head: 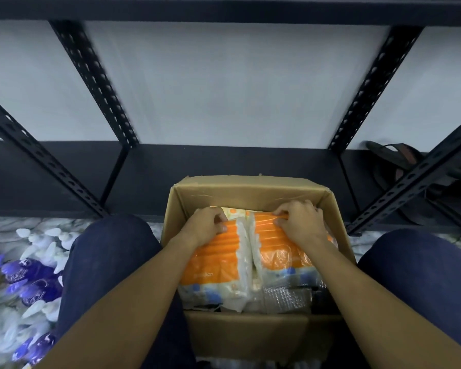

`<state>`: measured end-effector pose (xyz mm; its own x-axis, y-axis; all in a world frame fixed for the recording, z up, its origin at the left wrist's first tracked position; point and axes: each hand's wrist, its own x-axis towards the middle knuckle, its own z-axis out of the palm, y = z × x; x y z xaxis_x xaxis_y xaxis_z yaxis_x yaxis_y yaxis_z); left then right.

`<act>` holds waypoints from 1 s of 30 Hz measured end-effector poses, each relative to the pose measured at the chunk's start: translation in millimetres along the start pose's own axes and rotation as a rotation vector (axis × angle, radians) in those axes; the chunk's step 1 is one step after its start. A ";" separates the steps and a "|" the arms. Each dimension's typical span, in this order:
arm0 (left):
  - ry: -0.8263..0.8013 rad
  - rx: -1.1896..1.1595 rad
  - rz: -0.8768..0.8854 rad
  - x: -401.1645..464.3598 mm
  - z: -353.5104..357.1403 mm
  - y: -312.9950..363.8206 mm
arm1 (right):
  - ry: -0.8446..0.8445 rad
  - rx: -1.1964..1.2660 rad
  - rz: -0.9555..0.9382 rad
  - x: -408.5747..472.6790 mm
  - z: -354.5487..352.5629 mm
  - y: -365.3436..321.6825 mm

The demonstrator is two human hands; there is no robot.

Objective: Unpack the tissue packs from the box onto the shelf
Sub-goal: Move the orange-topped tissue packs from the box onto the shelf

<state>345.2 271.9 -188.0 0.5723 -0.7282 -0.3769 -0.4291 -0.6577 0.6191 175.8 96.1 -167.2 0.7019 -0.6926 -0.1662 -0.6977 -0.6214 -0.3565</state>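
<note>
The faint print on the orange band of the left pack (218, 265) is too blurred for you to read; no other writing shows. Both packs lie side by side in the open box (250, 194) between your knees, long axes running away from you toward the shelf (224, 166), orange ends far, white-and-blue ends near. Your left hand (206, 225) curls its fingers over the far end of the left pack, gripping it. Your right hand (301, 221) pinches the far orange edge of the right pack (282, 251). Bubble wrap (288, 298) lies at the box's near right. Purple bottles (30, 280) lie on the floor to your left.
</note>
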 end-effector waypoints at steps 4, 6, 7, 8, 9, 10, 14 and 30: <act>0.049 0.030 0.029 -8.9 -2.4 3.8 | 0.057 0.043 -0.023 -6.2 -4.3 0.6; 0.089 0.035 0.052 -12.1 -3.9 4.7 | 0.074 0.074 -0.035 -8.7 -7.2 1.7; 0.110 0.031 0.063 -13.8 -4.4 4.9 | 0.084 0.090 -0.038 -9.8 -8.7 2.3; 0.131 0.025 0.073 -15.7 -5.0 5.3 | 0.097 0.104 -0.040 -10.9 -10.4 2.5; 0.152 0.024 0.081 -17.7 -5.5 6.1 | 0.109 0.117 -0.044 -11.6 -11.8 2.5; 0.174 0.023 0.086 -20.0 -5.9 7.0 | 0.120 0.127 -0.051 -13.0 -13.6 2.0; 0.261 0.005 0.121 -28.8 -8.7 11.2 | 0.167 0.199 -0.083 -17.8 -20.9 1.8; 0.589 -0.080 0.309 -76.4 -61.4 47.4 | 0.523 0.312 -0.249 -53.8 -87.6 -8.5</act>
<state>324.0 308.1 -87.5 0.7268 -0.6393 0.2513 -0.5948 -0.4028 0.6956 131.4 106.6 -74.7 0.6195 -0.6777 0.3962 -0.3941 -0.7050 -0.5896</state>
